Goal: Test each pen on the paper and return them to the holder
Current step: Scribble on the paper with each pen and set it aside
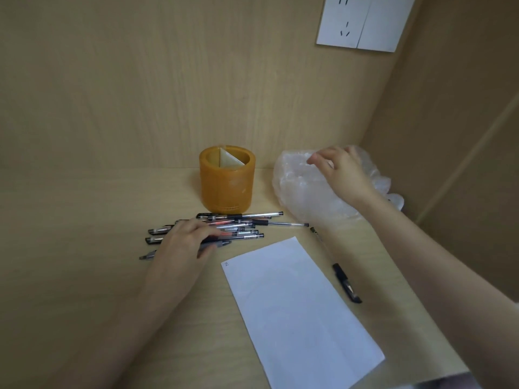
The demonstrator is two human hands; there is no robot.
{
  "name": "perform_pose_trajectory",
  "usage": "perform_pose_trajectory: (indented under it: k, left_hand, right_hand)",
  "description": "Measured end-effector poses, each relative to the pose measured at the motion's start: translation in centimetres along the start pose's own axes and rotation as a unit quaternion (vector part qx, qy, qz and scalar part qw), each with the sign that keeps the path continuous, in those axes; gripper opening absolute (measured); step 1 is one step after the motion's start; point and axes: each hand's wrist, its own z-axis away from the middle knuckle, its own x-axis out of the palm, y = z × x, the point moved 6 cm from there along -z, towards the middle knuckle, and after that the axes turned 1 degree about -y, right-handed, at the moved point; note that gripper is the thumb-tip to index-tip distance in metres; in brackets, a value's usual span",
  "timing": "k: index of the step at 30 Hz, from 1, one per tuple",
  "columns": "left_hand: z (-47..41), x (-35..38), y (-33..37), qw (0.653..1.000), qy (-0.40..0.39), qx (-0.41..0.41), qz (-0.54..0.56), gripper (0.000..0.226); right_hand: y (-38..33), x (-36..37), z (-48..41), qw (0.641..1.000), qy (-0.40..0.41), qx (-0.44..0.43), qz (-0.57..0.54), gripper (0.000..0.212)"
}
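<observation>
An orange round holder [227, 181] stands empty at the back of the desk. In front of it lies a pile of several black-capped clear pens [244, 224]. My left hand [185, 242] rests on the pile's left side, its fingers curled round one pen. A white sheet of paper [300, 307] lies in front, with a tiny mark at its top left corner. One more pen [335, 265] lies by itself along the sheet's right edge. My right hand [341, 169] hovers over a crumpled clear plastic bag [303, 192], fingers loosely bent and holding nothing.
The wooden back wall and right side wall close in the desk. A white socket plate [365, 22] is mounted high on the back wall. A grey object [449, 381] shows at the bottom right edge.
</observation>
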Motion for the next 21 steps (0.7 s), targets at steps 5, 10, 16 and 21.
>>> perform_pose_trajectory:
  k: [5, 10, 16, 21]
  left_hand:
    - [0.0, 0.1, -0.9, 0.999, 0.014, -0.013, -0.026, 0.03]
    - [0.2, 0.2, -0.9, 0.998, 0.031, -0.012, -0.046, 0.03]
    - [0.6, 0.5, -1.3, 0.999, 0.047, -0.003, -0.019, 0.029]
    - [0.6, 0.8, -1.7, 0.999, 0.054, 0.007, 0.001, 0.02]
  right_hand:
    - [-6.4, 4.5, 6.3, 0.98, -0.119, -0.125, -0.098, 0.017]
    - [-8.4, 10.2, 9.2, 0.968, -0.189, -0.156, -0.049, 0.017]
    - [-9.6, 12.0, 9.2, 0.974, -0.154, -0.162, -0.032, 0.01]
    - [-10.3, 12.1, 9.0, 0.974, -0.147, -0.171, -0.002, 0.025]
